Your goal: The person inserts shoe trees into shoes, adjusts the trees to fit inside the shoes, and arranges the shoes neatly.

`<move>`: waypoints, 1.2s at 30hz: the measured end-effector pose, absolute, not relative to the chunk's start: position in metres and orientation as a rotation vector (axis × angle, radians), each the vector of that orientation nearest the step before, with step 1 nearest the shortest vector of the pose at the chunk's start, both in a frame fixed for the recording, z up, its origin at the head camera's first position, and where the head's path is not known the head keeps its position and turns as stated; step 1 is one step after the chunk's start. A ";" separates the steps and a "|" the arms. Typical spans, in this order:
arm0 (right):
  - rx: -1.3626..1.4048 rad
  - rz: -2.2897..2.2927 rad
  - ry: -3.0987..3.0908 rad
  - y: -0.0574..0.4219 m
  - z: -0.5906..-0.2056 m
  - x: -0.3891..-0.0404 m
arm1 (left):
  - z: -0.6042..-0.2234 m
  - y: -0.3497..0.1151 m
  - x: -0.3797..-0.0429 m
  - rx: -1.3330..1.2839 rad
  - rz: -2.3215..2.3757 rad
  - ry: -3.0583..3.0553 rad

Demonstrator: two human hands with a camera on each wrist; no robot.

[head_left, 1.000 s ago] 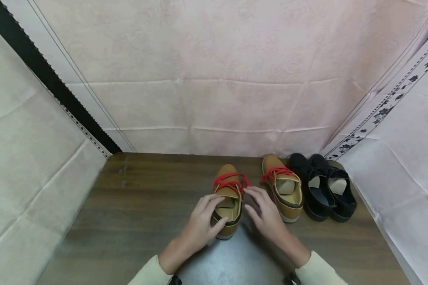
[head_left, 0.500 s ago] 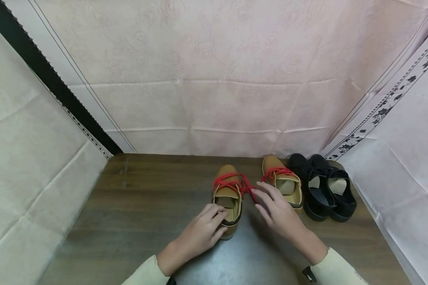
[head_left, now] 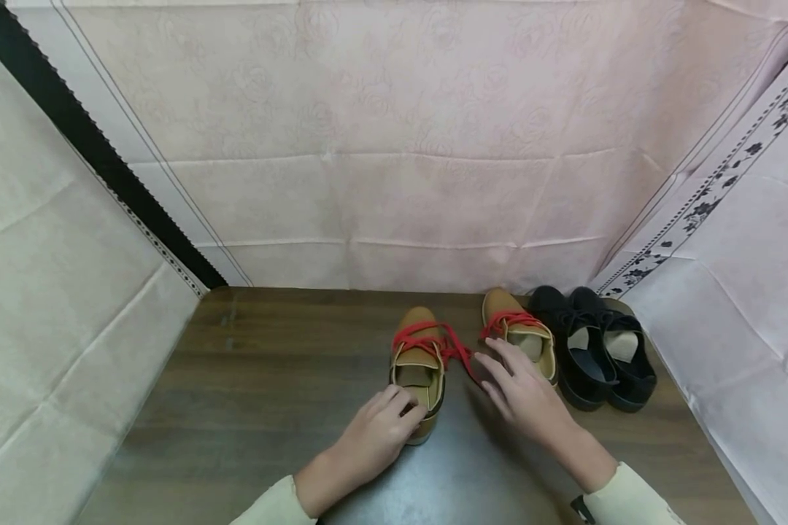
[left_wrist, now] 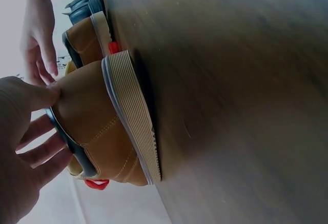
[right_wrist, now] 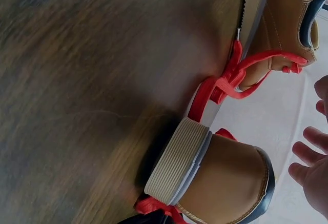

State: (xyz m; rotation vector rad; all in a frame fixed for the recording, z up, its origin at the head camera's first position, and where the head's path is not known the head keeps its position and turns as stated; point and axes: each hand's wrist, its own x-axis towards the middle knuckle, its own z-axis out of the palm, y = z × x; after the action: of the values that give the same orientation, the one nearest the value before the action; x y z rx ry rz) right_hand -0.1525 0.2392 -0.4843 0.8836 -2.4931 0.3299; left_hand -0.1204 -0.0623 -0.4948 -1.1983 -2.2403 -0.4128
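Observation:
A tan shoe point(head_left: 418, 319) with red laces point(head_left: 427, 339) stands on the wooden surface, toe pointing away. My left hand point(head_left: 384, 430) grips its heel collar; in the left wrist view the thumb point(left_wrist: 46, 95) lies on the outer heel and the fingers reach over the rim. Loose lace trails off the shoe's right side; the right wrist view shows this red lace point(right_wrist: 223, 85) looped on the surface. My right hand point(head_left: 522, 390) hovers with spread fingers behind a second tan shoe point(head_left: 499, 302), partly covering its heel. Nothing shows in its grasp.
A pair of black shoes point(head_left: 581, 364) stands side by side at the right, close to the second tan shoe. Pale patterned cloth point(head_left: 394, 219) hangs along the back edge of the wooden surface point(head_left: 269, 364), with more cloth at both sides.
My right hand has moved right, away from the first shoe towards the second. The loose lace now lies further right. My left hand has closed in on the heel.

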 end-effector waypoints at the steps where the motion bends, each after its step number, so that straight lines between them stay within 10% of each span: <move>1: 0.882 0.325 -2.494 0.240 -0.484 -0.152 | -0.495 -0.061 -0.121 -1.194 -0.397 -2.229; 36: 0.869 0.267 -2.413 0.259 -0.484 -0.161 | -0.500 -0.044 -0.154 -1.239 -0.313 -2.143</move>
State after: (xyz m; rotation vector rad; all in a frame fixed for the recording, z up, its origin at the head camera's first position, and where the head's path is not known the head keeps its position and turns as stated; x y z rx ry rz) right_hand -0.1610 0.2590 -0.4837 0.8686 -2.4130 0.2665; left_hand -0.1539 -0.0437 -0.5003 -1.2394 -2.1425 -0.3128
